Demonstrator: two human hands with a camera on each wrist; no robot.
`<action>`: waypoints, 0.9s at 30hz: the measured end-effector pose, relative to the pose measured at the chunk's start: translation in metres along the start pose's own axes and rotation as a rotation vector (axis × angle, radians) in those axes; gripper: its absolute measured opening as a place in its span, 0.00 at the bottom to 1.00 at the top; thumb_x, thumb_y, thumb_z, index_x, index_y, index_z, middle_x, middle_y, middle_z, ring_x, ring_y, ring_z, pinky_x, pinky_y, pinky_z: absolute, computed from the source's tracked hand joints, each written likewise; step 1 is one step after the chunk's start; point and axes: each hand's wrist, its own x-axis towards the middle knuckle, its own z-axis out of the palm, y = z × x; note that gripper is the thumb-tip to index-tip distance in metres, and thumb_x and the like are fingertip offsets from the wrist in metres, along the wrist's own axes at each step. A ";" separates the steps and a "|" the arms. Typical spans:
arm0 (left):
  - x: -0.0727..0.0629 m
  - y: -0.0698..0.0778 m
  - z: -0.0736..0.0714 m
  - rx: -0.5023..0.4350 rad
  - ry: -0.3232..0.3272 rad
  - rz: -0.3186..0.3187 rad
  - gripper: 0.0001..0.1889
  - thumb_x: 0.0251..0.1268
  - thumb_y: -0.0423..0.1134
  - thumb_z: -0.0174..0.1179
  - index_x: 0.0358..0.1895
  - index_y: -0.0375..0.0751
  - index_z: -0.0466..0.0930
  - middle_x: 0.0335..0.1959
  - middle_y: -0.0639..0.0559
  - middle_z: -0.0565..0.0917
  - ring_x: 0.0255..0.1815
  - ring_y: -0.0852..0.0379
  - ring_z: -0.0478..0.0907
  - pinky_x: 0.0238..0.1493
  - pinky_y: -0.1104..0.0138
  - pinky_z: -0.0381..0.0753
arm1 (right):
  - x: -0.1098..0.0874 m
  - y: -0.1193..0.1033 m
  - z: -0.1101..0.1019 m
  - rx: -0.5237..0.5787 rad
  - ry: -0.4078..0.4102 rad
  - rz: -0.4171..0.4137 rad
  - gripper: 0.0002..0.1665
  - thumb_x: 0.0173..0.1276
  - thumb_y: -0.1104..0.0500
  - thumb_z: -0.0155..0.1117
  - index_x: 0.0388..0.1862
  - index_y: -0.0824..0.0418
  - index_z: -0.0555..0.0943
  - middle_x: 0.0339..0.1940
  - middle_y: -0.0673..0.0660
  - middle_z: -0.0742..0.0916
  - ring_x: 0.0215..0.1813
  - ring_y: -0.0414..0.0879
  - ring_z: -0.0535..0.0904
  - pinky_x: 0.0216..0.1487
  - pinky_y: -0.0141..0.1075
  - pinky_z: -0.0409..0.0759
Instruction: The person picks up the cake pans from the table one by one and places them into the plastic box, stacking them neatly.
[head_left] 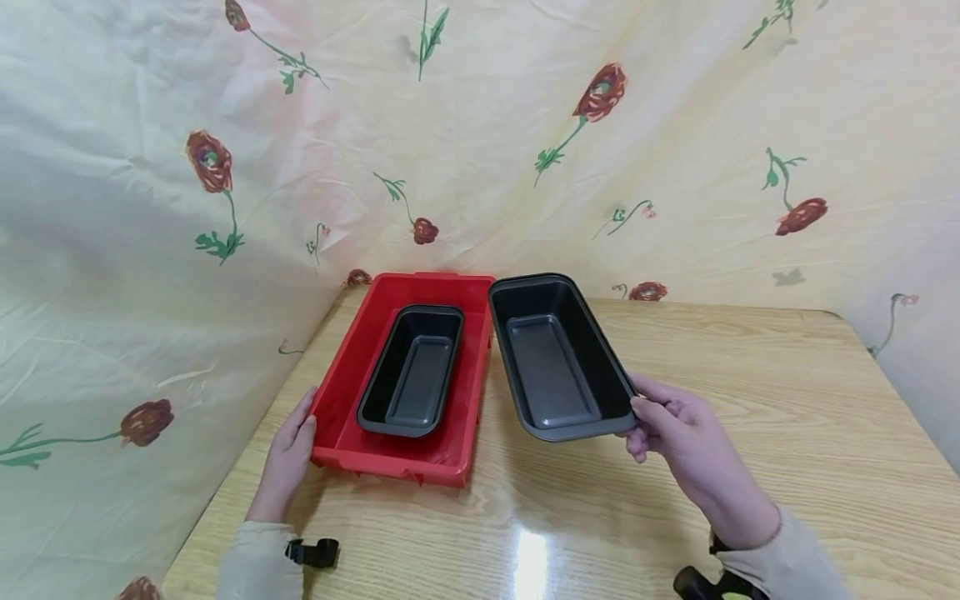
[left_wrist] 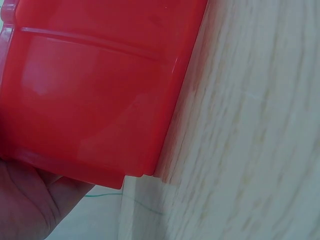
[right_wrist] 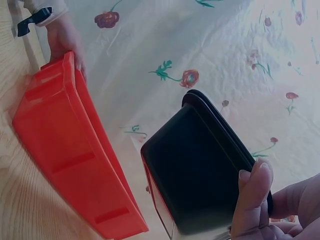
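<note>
My right hand point(head_left: 678, 437) pinches a dark loaf pan point(head_left: 551, 367) by its near right corner. The pan is held tilted above the table, to the right of a red plastic tray point(head_left: 468, 450), its inside facing up with nothing in it. From the right wrist view, the outer wall of this loaf pan point(right_wrist: 195, 165) and the gripping fingers point(right_wrist: 255, 195) show. A second dark loaf pan point(head_left: 416, 375) sits upright inside the tray. At the tray's near left side, my left hand point(head_left: 288, 450) holds its edge; some fingers are hidden behind the rim in the left wrist view.
A wooden table point(head_left: 750, 358) lies under everything and extends to the right. Behind it and on the left hangs a pale cloth point(head_left: 480, 133) printed with red flowers. Black straps with small devices point(head_left: 315, 552) are on both wrists.
</note>
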 end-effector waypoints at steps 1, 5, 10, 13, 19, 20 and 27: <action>0.000 0.000 0.000 0.002 0.001 0.003 0.27 0.80 0.39 0.38 0.78 0.45 0.50 0.77 0.43 0.54 0.74 0.43 0.55 0.52 0.86 0.63 | 0.001 0.000 0.001 0.001 -0.005 0.001 0.28 0.77 0.64 0.49 0.69 0.80 0.61 0.29 0.56 0.86 0.22 0.40 0.78 0.23 0.31 0.77; 0.000 0.000 0.000 0.001 0.005 0.002 0.27 0.80 0.39 0.38 0.78 0.43 0.51 0.77 0.43 0.54 0.74 0.43 0.55 0.52 0.86 0.63 | 0.005 0.001 0.006 -0.012 -0.021 0.009 0.29 0.78 0.64 0.49 0.69 0.82 0.58 0.28 0.55 0.86 0.22 0.39 0.78 0.23 0.30 0.78; 0.000 0.001 0.000 -0.003 0.007 -0.002 0.27 0.80 0.39 0.38 0.78 0.42 0.51 0.77 0.43 0.54 0.74 0.42 0.55 0.51 0.86 0.63 | 0.010 0.001 0.013 -0.026 -0.030 0.023 0.30 0.78 0.63 0.48 0.69 0.83 0.58 0.27 0.55 0.86 0.21 0.38 0.78 0.23 0.30 0.78; 0.000 0.001 0.001 -0.001 0.009 0.001 0.26 0.80 0.38 0.38 0.78 0.42 0.51 0.77 0.42 0.54 0.73 0.42 0.55 0.51 0.86 0.63 | 0.013 0.002 0.017 -0.030 -0.032 0.029 0.29 0.78 0.63 0.48 0.69 0.83 0.58 0.26 0.55 0.86 0.21 0.38 0.78 0.23 0.30 0.78; -0.001 0.002 0.001 -0.002 0.002 0.002 0.26 0.80 0.38 0.37 0.78 0.45 0.51 0.77 0.43 0.54 0.73 0.43 0.56 0.53 0.84 0.64 | 0.017 0.003 0.023 -0.038 -0.046 0.046 0.29 0.78 0.64 0.47 0.69 0.82 0.59 0.25 0.53 0.86 0.21 0.37 0.78 0.24 0.30 0.78; -0.001 0.002 0.001 -0.005 0.000 0.000 0.27 0.80 0.38 0.37 0.78 0.46 0.50 0.77 0.44 0.54 0.73 0.43 0.56 0.53 0.84 0.64 | 0.018 0.003 0.025 -0.039 -0.050 0.048 0.28 0.78 0.64 0.47 0.69 0.82 0.59 0.25 0.53 0.86 0.21 0.37 0.78 0.24 0.30 0.78; -0.002 0.003 0.001 -0.020 -0.003 0.001 0.27 0.81 0.39 0.38 0.78 0.46 0.50 0.77 0.43 0.54 0.73 0.43 0.57 0.52 0.84 0.65 | 0.025 0.007 0.033 -0.039 -0.077 0.046 0.26 0.78 0.65 0.46 0.68 0.81 0.61 0.25 0.54 0.86 0.21 0.37 0.77 0.24 0.29 0.78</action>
